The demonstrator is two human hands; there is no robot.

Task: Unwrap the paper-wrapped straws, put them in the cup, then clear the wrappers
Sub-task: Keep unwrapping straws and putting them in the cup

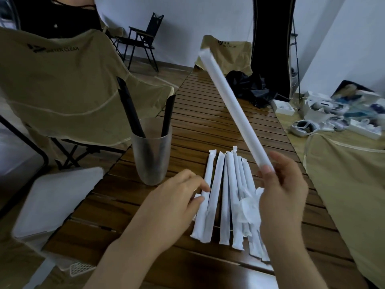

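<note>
Wrapped straw [233, 107] slants up over the table [270, 142], its lower end pinched in the right hand [281, 188] fingers; left hand [177, 197], loosely curled and empty, touches the wrapped pile [225, 197] beside the cup [151, 155].

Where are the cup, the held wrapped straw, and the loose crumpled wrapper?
cup [150, 163]: head view, frosted side wall.
held wrapped straw [233, 105]: head view, mid-length of its paper sleeve.
crumpled wrapper [248, 209]: head view, centre of the wad.

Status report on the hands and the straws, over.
Right hand grips one wrapped straw, raised. Left hand on the wrapped pile, fingertips touching. Two black straws in the cup. Torn wrapper on pile. Nothing blocking.
</note>
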